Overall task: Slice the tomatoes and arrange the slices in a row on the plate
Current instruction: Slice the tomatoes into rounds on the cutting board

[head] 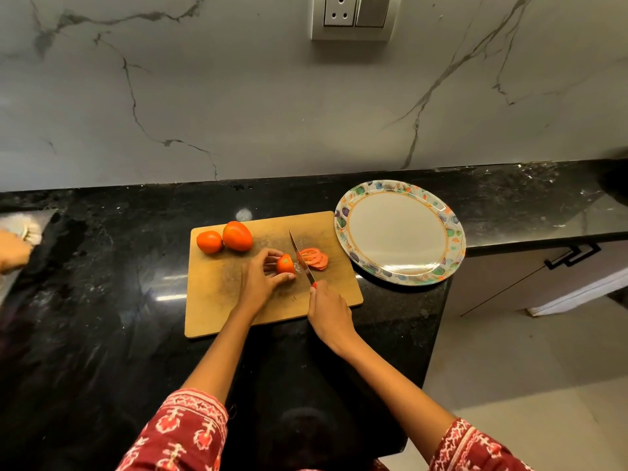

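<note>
A wooden cutting board (217, 300) lies on the black counter. My left hand (260, 278) grips a partly cut tomato (284, 264) on the board. My right hand (328, 309) holds a knife (300, 258) by its handle, the blade standing just right of the tomato's cut face. Several cut slices (314, 258) lie overlapping to the right of the blade. Two whole tomatoes (210, 242) (237, 235) sit at the board's far left corner. A plate (399, 232) with a coloured patterned rim stands to the right of the board and holds nothing.
The black counter (102, 300) ends on the right just past the plate, with floor and a cabinet (530, 277) below. Another person's hand (12, 251) shows at the far left edge. A marble wall with a socket (355, 15) rises behind.
</note>
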